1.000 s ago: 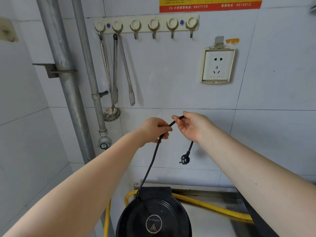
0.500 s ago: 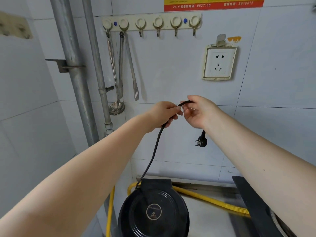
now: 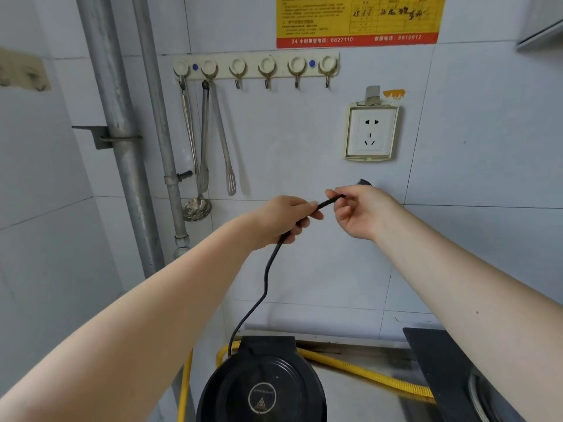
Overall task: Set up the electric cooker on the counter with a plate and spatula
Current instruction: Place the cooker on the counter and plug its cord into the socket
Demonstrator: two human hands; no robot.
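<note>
The round black electric cooker (image 3: 262, 388) sits closed on the counter at the bottom of the view. Its black power cord (image 3: 264, 287) rises from the back of the lid into my left hand (image 3: 286, 219), which grips it. The cord runs on to my right hand (image 3: 359, 211), which pinches it between thumb and fingers. A dark tip of the plug (image 3: 364, 181) shows just above my right hand; the rest is hidden behind it. The wall socket (image 3: 371, 133) is above my right hand. A slotted spatula (image 3: 224, 141) hangs from the hook rail.
A hook rail (image 3: 256, 66) carries a slotted ladle (image 3: 196, 205) and another long utensil. Two grey pipes (image 3: 122, 141) run down the left of the wall. A yellow gas hose (image 3: 365, 373) lies behind the cooker. A dark stove top (image 3: 441, 370) is at the lower right.
Both hands have risen with the cord toward the socket. The plug, which hung below my right hand, is now up behind that hand.
</note>
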